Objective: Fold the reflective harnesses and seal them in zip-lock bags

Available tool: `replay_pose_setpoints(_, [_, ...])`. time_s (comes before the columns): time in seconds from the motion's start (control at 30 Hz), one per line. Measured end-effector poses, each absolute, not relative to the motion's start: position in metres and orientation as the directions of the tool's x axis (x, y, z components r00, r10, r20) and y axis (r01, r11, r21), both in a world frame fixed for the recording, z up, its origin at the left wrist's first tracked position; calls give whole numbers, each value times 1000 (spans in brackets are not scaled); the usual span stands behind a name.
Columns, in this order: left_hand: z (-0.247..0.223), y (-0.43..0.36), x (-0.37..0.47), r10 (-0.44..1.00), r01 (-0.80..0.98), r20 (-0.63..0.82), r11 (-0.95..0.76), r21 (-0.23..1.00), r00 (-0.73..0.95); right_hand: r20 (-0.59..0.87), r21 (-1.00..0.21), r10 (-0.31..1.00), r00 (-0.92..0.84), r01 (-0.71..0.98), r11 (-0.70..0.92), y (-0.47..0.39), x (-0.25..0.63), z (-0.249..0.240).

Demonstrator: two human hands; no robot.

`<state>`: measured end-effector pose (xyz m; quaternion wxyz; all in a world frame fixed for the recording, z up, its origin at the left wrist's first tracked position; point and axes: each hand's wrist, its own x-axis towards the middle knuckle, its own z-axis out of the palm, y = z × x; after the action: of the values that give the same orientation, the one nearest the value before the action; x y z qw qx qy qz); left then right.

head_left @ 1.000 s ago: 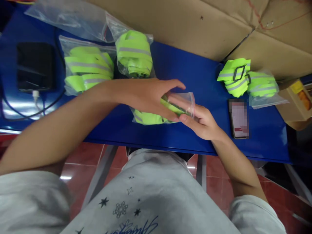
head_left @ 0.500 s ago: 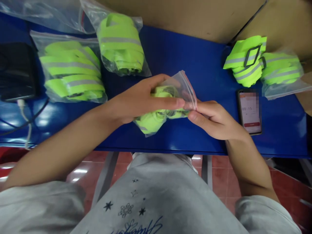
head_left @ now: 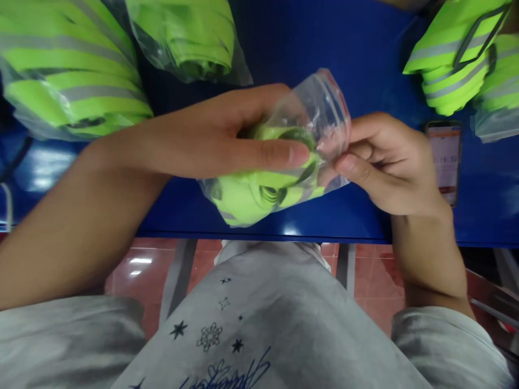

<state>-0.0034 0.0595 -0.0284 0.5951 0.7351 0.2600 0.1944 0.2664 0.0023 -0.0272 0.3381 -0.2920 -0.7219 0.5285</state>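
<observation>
I note a glossy blue bench (head_left: pixel 324 38) over red tile floor (head_left: pixel 375 275). Clear bag (head_left: pixel 320 108) w/ lime reflective strap (head_left: pixel 239 200): held nr bench's front edge. L grip (head_left: pixel 239 132) clasps bag body, thumb on top; R grip (head_left: pixel 393 167) pinches bag's mouth, thumb pointing L.

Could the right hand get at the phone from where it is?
Probably yes: the phone lies on the table just beyond the right hand, with nothing on top of it. That hand is pinching the bag's edge, though, so it would likely have to let go first.
</observation>
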Motion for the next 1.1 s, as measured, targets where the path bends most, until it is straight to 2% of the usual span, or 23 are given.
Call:
replay_pose_setpoints(0.07, [-29, 65, -5, 574, 185, -59, -163, 969, 817, 163, -969, 719, -676, 27, 245, 1, 264, -29])
replay_pose_setpoints(0.13, [-30, 67, -6, 545, 182, -126, -49, 982, 829, 170, -959, 709, -684, 50, 278, 0, 263, -29])
replay_pose_setpoints(0.2, [-30, 66, -5, 571, 118, -135, 66, 991, 810, 232, -932, 787, -571, 101, 348, 0, 263, -28])
replay_pose_setpoints(0.27, [-30, 63, -5, 648, 21, -75, 90, 996, 758, 336, -890, 835, -435, 143, 432, 1, 263, -26])
replay_pose_setpoints(0.37, [-28, 60, -3, 708, -54, 37, 1, 999, 705, 388, -854, 848, -362, 205, 478, 1, 265, -24])
replay_pose_setpoints(0.47, [-23, 58, -2, 632, -51, 139, -156, 986, 762, 375, -827, 845, -382, 275, 491, 0, 265, -22])
replay_pose_setpoints(0.53, [-18, 57, -2, 593, -19, 185, -274, 961, 784, 400, -793, 816, -417, 289, 537, 0, 265, -22])
replay_pose_setpoints(0.63, [-11, 52, -3, 690, 115, 149, -321, 940, 708, 450, -773, 797, -403, 271, 574, 0, 265, -21])
replay_pose_setpoints(0.77, [-11, 44, -5, 854, 219, 127, -269, 938, 505, 421, -783, 872, -249, 385, 488, -1, 263, -18])
replay_pose_setpoints(0.87, [-20, 42, -5, 829, 201, 260, -400, 894, 495, 419, -795, 904, -84, 448, 410, 3, 263, -18])
replay_pose_setpoints(0.93, [-28, 45, -4, 808, 136, 308, -426, 894, 503, 476, -808, 879, -10, 389, 442, 8, 265, -21])
replay_pose_setpoints(1.0, [-33, 47, -1, 826, 66, 307, -380, 923, 472, 455, -846, 890, -31, 296, 443, 12, 269, -23])
replay_pose_setpoints(1.1, [-34, 46, 6, 846, -51, 314, -324, 945, 432, 277, -908, 943, -185, 271, 319, 14, 274, -24])
